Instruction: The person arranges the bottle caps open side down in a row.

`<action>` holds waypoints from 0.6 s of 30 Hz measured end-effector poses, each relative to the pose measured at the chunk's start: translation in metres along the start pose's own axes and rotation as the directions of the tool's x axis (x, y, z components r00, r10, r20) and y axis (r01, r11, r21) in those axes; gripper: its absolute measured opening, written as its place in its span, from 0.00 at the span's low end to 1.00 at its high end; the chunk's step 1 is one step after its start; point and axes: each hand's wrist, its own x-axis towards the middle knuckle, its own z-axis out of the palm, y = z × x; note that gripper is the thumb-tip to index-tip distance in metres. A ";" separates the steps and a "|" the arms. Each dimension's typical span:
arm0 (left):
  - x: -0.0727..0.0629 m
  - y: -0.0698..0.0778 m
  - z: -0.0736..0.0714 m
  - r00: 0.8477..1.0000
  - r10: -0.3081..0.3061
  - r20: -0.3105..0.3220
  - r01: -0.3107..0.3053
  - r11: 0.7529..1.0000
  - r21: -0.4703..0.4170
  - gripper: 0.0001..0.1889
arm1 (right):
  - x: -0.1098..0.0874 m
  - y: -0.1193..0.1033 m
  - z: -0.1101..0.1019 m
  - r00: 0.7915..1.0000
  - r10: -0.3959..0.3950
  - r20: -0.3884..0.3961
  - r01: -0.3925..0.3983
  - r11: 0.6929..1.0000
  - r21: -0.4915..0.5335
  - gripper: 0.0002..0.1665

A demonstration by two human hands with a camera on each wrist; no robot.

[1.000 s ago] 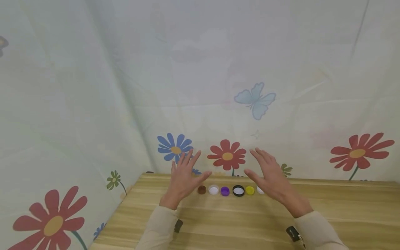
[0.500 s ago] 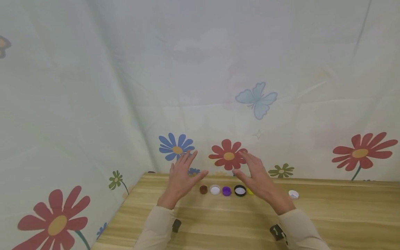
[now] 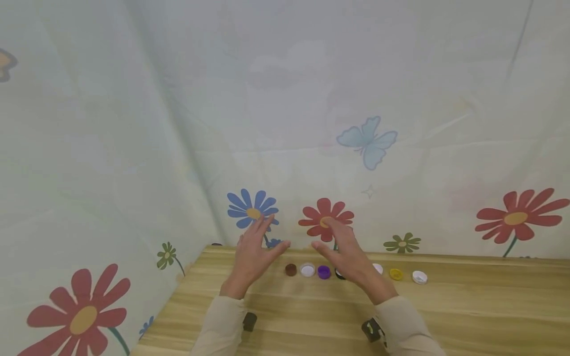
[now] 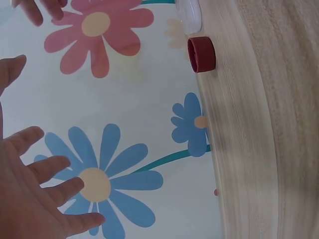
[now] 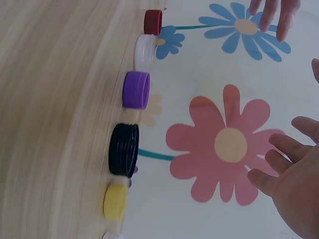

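My left hand [image 3: 255,254] hovers with spread fingers over the far left part of the wooden table, left of a row of bottle caps. Nearest to it is a dark red cap [image 4: 202,54]. The right hand [image 3: 352,257] is also in the air with fingers extended, holding nothing, its palm facing the left one. In the head view it partly covers a black cap [image 5: 123,150] and hides a yellow cap [image 5: 115,202]. Between the hands lie a clear-and-white cap [image 3: 307,269] and a purple cap [image 3: 323,272].
Right of the right hand, the row goes on with a white cap [image 3: 377,268], another yellow cap [image 3: 396,274] and a further white cap [image 3: 419,277]. Behind the wooden table [image 3: 303,321] hangs a flowered cloth [image 3: 285,109]. Another cloth side closes off the left.
My right hand has moved left toward the left hand, uncovering caps at the right end of the row. The left hand has drifted slightly left. The caps stay in their row.
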 end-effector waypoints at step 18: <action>-0.003 -0.005 -0.002 0.996 -0.085 0.010 0.085 0.996 0.003 0.45 | 0.004 -0.005 0.021 0.992 0.126 0.028 -0.128 0.987 0.093 0.42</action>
